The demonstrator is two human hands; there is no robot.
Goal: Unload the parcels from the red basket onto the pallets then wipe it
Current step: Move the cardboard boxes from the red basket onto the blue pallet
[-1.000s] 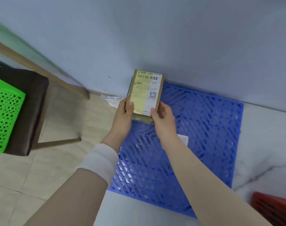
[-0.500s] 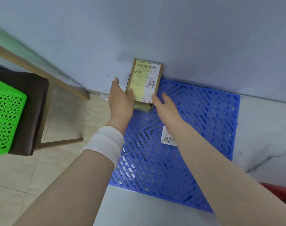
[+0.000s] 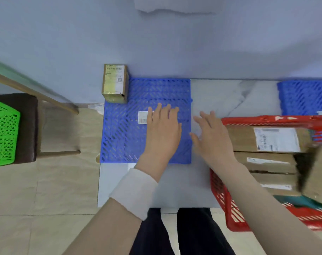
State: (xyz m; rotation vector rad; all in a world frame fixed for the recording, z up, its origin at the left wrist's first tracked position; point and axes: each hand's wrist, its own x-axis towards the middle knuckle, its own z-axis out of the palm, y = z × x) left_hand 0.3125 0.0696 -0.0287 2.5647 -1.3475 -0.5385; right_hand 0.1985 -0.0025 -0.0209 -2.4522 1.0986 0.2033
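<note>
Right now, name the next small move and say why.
Probably reach the right hand to the top parcel in the red basket: it and the left hand are open and empty, one box stands on the blue pallet, several lie in the basket.

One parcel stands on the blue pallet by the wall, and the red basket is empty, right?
Not empty: the head view shows the basket holding several parcels. One parcel does stand on the blue pallet by the wall.
</note>
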